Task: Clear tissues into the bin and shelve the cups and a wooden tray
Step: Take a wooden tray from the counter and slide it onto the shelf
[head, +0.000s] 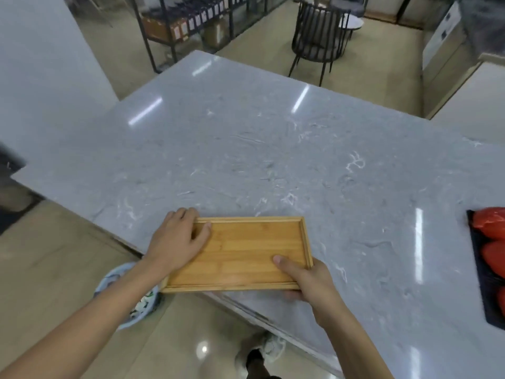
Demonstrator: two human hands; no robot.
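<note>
While I am looking down from above, I am holding the wooden tray (246,250) at the near edge of the grey marble counter (273,149), with its near left corner sticking out past the counter's edge over the floor. My left hand (175,239) is gripping the tray's left end, the fingers curling over the far left corner and the thumb lying on the inside of the tray. My right hand (308,280) is gripping the near right corner, the thumb pressing down on the tray's floor and the fingers tucking under its near rim. The tray is lying flat or nearly so; I cannot tell whether it is resting on the counter or just lifted off it.

Down on the floor to the left, just below my left forearm, a light blue bin (131,299) is standing with crumpled paper showing inside it. At the right edge of the counter, well apart from the tray, a dark tray (481,280) is carrying red packets (492,228). Beyond the far side of the counter a black chair (319,36) is standing beside a small round table (352,23), and a metal shelf rack (191,20) is lining the far left.
</note>
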